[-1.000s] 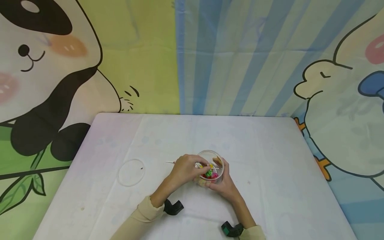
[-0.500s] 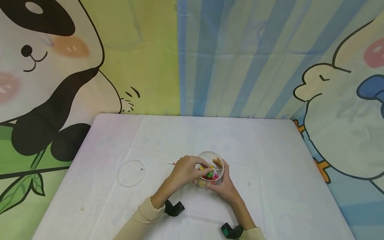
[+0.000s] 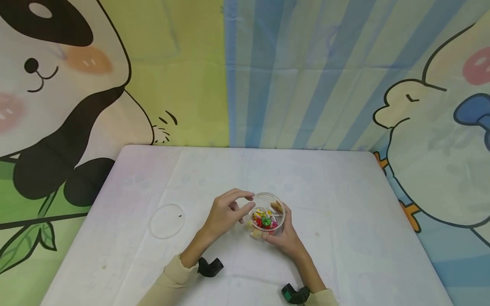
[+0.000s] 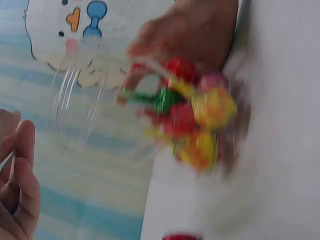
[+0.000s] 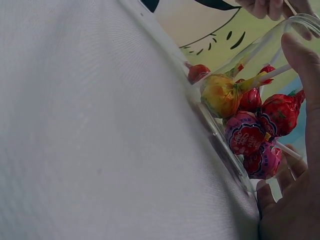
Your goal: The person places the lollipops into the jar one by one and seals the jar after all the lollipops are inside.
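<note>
A clear round jar [image 3: 269,199] stands on the table near the middle, with several wrapped lollipops [image 5: 243,132] inside in red, yellow, green and pink. My right hand [image 3: 288,237] holds the jar from its right side, thumb in front and fingers round the back. Just left of the jar's rim is my left hand [image 3: 226,212], its fingers loosely bent with nothing between them. A red lollipop [image 5: 198,73] lies outside the jar, on its left; in the head view my left hand hides it.
A clear round lid [image 3: 167,221] lies flat on the white table [image 3: 344,212], left of my left hand. Behind the table hangs a cartoon-printed cloth [image 3: 268,85]. Each wrist wears a black camera mount [image 3: 210,267].
My left hand has come up and left out of the jar, its fingers parting from a white lollipop stick. The right hand and jar stay in place.
</note>
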`<control>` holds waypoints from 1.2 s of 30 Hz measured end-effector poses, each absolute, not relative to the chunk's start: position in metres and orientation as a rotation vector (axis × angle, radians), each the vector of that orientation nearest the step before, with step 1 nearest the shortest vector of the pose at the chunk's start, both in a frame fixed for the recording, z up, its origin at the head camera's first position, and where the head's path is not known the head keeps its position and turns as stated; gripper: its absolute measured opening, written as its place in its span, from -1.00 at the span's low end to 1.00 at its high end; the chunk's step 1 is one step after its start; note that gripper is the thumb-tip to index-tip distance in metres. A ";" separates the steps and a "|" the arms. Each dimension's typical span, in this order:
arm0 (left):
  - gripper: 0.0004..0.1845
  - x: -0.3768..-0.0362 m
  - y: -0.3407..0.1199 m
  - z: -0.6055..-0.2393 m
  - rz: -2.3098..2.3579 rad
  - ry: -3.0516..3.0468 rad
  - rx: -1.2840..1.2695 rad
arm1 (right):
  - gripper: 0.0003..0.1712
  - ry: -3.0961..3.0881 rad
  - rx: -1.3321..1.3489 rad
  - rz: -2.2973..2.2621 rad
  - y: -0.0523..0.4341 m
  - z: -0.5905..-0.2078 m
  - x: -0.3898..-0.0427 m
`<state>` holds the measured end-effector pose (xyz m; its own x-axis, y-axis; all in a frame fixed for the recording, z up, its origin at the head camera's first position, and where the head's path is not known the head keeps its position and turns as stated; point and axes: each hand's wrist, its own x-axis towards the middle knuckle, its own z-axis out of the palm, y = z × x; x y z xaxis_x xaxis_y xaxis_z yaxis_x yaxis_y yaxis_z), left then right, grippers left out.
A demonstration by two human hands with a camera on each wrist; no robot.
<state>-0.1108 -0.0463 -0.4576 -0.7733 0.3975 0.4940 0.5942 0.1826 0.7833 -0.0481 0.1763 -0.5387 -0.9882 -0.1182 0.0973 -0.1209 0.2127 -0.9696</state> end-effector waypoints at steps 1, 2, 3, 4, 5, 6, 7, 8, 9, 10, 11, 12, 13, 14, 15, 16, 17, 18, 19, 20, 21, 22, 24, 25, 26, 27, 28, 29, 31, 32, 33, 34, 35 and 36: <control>-0.75 -0.113 -0.054 -0.459 -1.647 -2.264 -0.953 | 0.23 -2.440 0.243 1.959 0.176 -0.538 -0.048; -0.74 -0.116 -0.063 -0.460 -1.609 -2.288 -0.938 | 0.23 -2.438 0.241 1.961 0.176 -0.538 -0.049; -0.71 -0.119 -0.072 -0.462 -1.524 -2.334 -0.926 | 0.23 -2.438 0.238 1.961 0.176 -0.538 -0.049; -0.69 -0.121 -0.081 -0.464 -1.410 -2.401 -0.925 | 0.23 -2.438 0.234 1.965 0.176 -0.538 -0.049; -0.67 -0.124 -0.091 -0.467 -1.276 -2.468 -0.940 | 0.23 -2.437 0.231 1.971 0.177 -0.537 -0.049; -0.64 -0.126 -0.100 -0.470 -1.124 -2.532 -0.953 | 0.24 -2.442 0.229 1.970 0.177 -0.537 -0.049; -0.62 -0.128 -0.108 -0.474 -0.965 -2.587 -0.969 | 0.24 -2.444 0.229 1.969 0.177 -0.536 -0.049; -0.59 -0.129 -0.115 -0.477 -0.824 -2.633 -0.984 | 0.24 -2.446 0.230 1.965 0.178 -0.536 -0.050; -0.58 -0.130 -0.122 -0.481 -0.713 -2.670 -0.998 | 0.24 -2.445 0.231 1.967 0.178 -0.536 -0.050; -0.58 -0.131 -0.128 -0.485 -0.637 -2.707 -1.007 | 0.24 -2.443 0.231 1.969 0.178 -0.536 -0.050; -0.57 -0.132 -0.132 -0.489 -0.586 -2.743 -1.002 | 0.24 -2.441 0.233 1.970 0.179 -0.535 -0.050; -0.57 -0.132 -0.135 -0.492 -0.557 -2.779 -0.984 | 0.24 -2.441 0.235 1.967 0.179 -0.535 -0.050; -0.58 -0.133 -0.138 -0.495 -0.550 -2.809 -0.969 | 0.23 -2.439 0.238 1.968 0.179 -0.535 -0.050; -0.59 -0.134 -0.139 -0.498 -0.557 -2.837 -0.948 | 0.23 -2.439 0.237 1.970 0.179 -0.535 -0.050; -0.60 -0.135 -0.141 -0.501 -0.568 -2.855 -0.927 | 0.23 -2.440 0.236 1.973 0.178 -0.535 -0.050; -0.61 -0.135 -0.141 -0.503 -0.582 -2.871 -0.907 | 0.23 -2.442 0.235 1.971 0.178 -0.536 -0.050; -0.62 -0.136 -0.141 -0.505 -0.595 -2.883 -0.888 | 0.23 -2.444 0.233 1.970 0.178 -0.536 -0.050; -0.64 -0.137 -0.141 -0.507 -0.608 -2.890 -0.873 | 0.23 -2.447 0.231 1.966 0.178 -0.537 -0.050; -0.65 -0.138 -0.140 -0.509 -0.612 -2.897 -0.860 | 0.24 -2.450 0.227 1.964 0.178 -0.537 -0.050; -0.67 -0.138 -0.140 -0.510 -0.614 -2.903 -0.848 | 0.24 -2.450 0.225 1.966 0.178 -0.538 -0.050; -0.68 -0.139 -0.139 -0.511 -0.617 -2.908 -0.839 | 0.24 -2.451 0.225 1.966 0.178 -0.538 -0.050; -0.70 -0.140 -0.139 -0.512 -0.618 -2.914 -0.832 | 0.24 -2.451 0.222 1.969 0.178 -0.539 -0.050; -0.72 -0.141 -0.137 -0.513 -0.617 -2.922 -0.824 | 0.24 -2.450 0.218 1.975 0.177 -0.539 -0.049; -0.73 -0.141 -0.137 -0.513 -0.617 -2.926 -0.824 | 0.25 -2.449 0.215 1.977 0.177 -0.539 -0.049; -0.74 -0.142 -0.136 -0.513 -0.618 -2.928 -0.825 | 0.25 -2.450 0.216 1.977 0.177 -0.539 -0.049; -0.74 -0.142 -0.136 -0.512 -0.619 -2.931 -0.826 | 0.25 -2.450 0.215 1.977 0.177 -0.539 -0.049; -0.74 -0.143 -0.136 -0.512 -0.616 -2.933 -0.827 | 0.25 -2.450 0.214 1.977 0.176 -0.539 -0.049; -0.74 -0.143 -0.136 -0.512 -0.614 -2.933 -0.830 | 0.25 -2.451 0.215 1.974 0.176 -0.539 -0.048; -0.74 -0.144 -0.136 -0.512 -0.615 -2.934 -0.836 | 0.25 -2.454 0.217 1.969 0.176 -0.539 -0.048; -0.74 -0.144 -0.136 -0.512 -0.613 -2.935 -0.837 | 0.25 -2.455 0.218 1.968 0.176 -0.539 -0.048; -0.74 -0.144 -0.136 -0.512 -0.614 -2.935 -0.838 | 0.24 -2.454 0.218 1.969 0.176 -0.538 -0.047; -0.74 -0.144 -0.136 -0.512 -0.614 -2.935 -0.840 | 0.24 -2.454 0.220 1.966 0.175 -0.538 -0.047; -0.74 -0.144 -0.136 -0.512 -0.617 -2.935 -0.841 | 0.24 -2.454 0.221 1.966 0.175 -0.537 -0.047; -0.74 -0.144 -0.136 -0.512 -0.618 -2.936 -0.840 | 0.24 -2.455 0.222 1.964 0.175 -0.537 -0.047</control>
<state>-0.1445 -0.1363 -0.5120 -0.8543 0.5030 0.1314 0.5132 0.7759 0.3668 -0.0469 0.1753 -0.5370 -0.9900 -0.1161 0.0796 -0.1031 0.2134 -0.9715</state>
